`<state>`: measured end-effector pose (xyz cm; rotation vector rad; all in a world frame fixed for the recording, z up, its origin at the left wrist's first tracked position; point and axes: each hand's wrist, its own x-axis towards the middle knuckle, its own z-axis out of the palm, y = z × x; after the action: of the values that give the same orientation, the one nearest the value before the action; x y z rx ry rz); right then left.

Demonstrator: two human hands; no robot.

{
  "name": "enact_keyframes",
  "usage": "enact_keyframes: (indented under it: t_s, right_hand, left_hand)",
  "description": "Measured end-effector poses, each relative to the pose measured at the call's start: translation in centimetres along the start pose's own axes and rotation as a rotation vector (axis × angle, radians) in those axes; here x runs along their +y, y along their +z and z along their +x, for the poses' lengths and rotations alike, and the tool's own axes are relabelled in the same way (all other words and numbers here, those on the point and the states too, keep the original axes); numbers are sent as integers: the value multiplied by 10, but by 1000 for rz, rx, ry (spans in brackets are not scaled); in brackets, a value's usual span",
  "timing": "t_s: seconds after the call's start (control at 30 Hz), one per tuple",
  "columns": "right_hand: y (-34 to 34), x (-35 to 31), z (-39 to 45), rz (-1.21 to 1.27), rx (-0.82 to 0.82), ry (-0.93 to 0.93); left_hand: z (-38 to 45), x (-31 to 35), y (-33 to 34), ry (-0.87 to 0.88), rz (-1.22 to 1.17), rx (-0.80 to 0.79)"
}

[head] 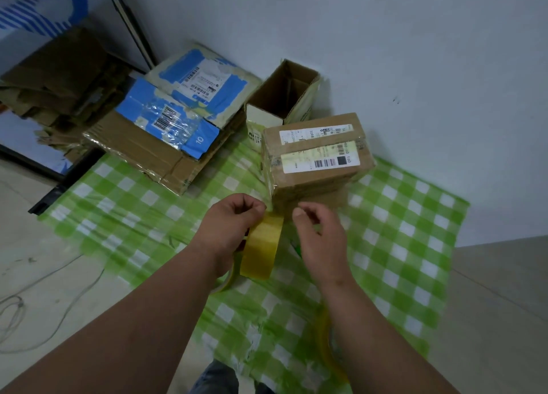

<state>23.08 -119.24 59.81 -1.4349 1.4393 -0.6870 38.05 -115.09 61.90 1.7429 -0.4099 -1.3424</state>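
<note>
Nearest the camera, a second roll of tape (324,346) lies on the checked sheet (415,245) toward its near edge, partly hidden by the right forearm. Above the middle of the sheet, the left hand (234,224) grips the yellow tape roll (261,248), fingers curled round its rim. The right hand (320,233) is just beside it, fingers bent, thumb close to forefinger; whether they pinch a clear tape end cannot be told. Just beyond both hands, the sealed box (317,156) stands near the sheet's far edge, labels on top. An open box (284,94) sits behind it, and flattened cartons (160,132) lie at the far-left corner.

Judged risks: a freed tape end may fold onto itself or catch the sheet, both being thin and glossy. Pulling tape against the unheld box could drag it askew, leaving a crooked or wrinkled seam.
</note>
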Motion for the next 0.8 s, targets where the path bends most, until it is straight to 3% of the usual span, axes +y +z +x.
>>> enact_keyframes:
  t_s: [0.1,0.27,0.43,0.67,0.8]
  right_hand:
    - [2,0,-8,138,-161,176]
    - [-3,-2,-13,138,-142,127]
    - [-3,-9,-24,11,-72,-26]
    - [0,-8,-47,-358,116,-392]
    - [3,-9,-54,-395,196,-441]
  left_hand:
    - [-6,-2,4,7,4,-29]
    - [-16,-9,8,34,48,-33]
    - [-24,-12,13,62,94,-9]
    - [-34,-12,16,-13,61,-57]
    - [-36,-14,16,68,169,-40]
